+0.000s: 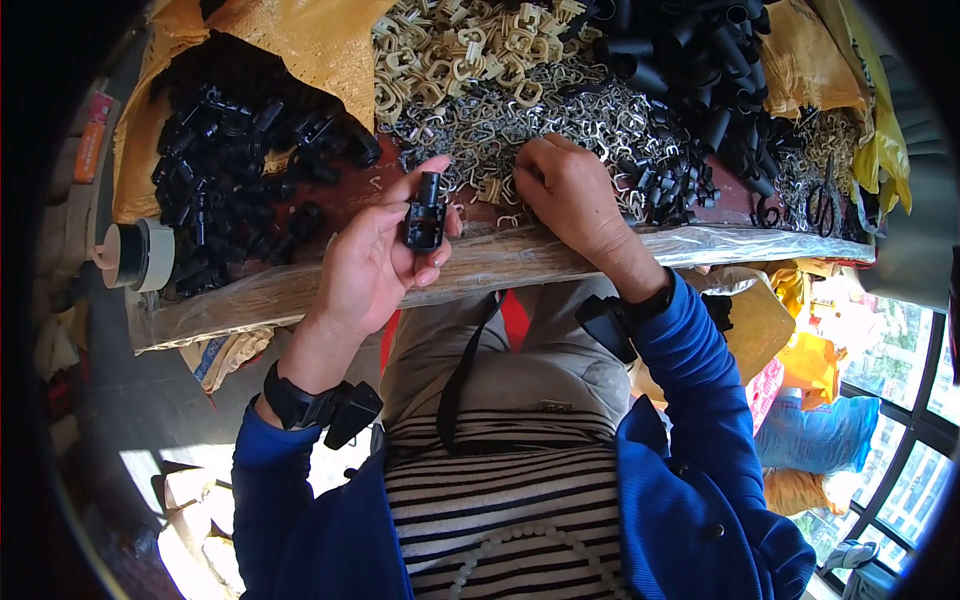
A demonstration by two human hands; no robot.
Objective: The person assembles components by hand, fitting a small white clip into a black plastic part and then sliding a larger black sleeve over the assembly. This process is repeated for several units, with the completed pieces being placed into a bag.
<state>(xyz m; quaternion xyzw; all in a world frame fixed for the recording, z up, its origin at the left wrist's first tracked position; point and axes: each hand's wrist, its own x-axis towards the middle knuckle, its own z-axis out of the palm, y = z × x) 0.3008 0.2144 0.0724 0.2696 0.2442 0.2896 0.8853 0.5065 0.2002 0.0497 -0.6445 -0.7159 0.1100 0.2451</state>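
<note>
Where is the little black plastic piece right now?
In the head view, the black plastic piece is held up in the left hand, just left of centre, above the table's plastic-covered front edge and beside the right hand on the metal clips.

black plastic part (424, 215): small, moulded, with a round neck on top; held upright above the table edge.
metal clips (520, 140): grey bent-wire pieces, heaped loosely on the table; tangled together.
position: part lies just left of the clip heap.
</note>
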